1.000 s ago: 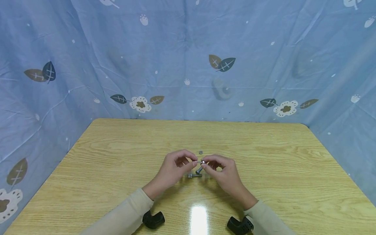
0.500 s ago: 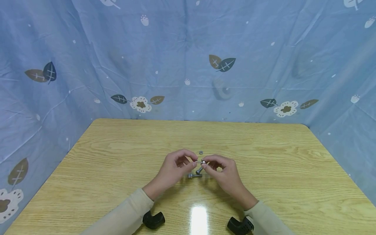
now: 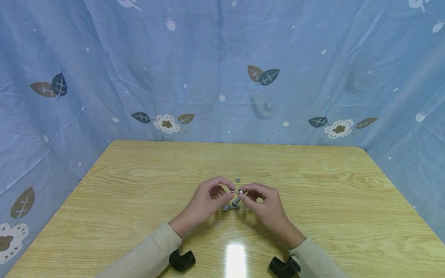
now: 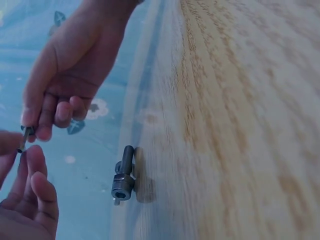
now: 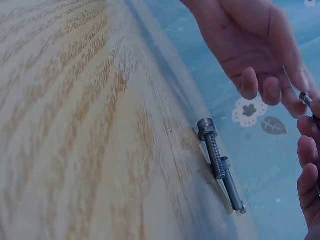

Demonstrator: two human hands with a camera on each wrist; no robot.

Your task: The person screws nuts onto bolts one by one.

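Between the two hands, just above the table, is a small silvery bolt (image 3: 236,192). My left hand (image 3: 211,195) pinches its left end between thumb and index finger. At the other end, the thumb and index finger of my right hand (image 3: 263,200) pinch a wider, shiny part, partly covered by the fingertips. Below the hands lies a socket-head bolt (image 3: 232,208) with a nut close to its head, also seen as a dark bolt (image 4: 125,172) in the left wrist view. A second bolt (image 3: 235,202) lies slanted behind it. A loose nut (image 3: 238,180) sits beyond the fingers.
The wooden table (image 3: 139,170) stretches out on both sides of the hands. Behind it hangs a blue patterned cloth (image 3: 208,58). Black wrist-worn devices jut inward below both sleeves, and a bright light reflection (image 3: 235,260) shows near the front.
Both hands stay almost in place, holding the bolt throughout. The left fingertips shift very slightly along it toward the right hand. The bolts and nut on the table have not moved.
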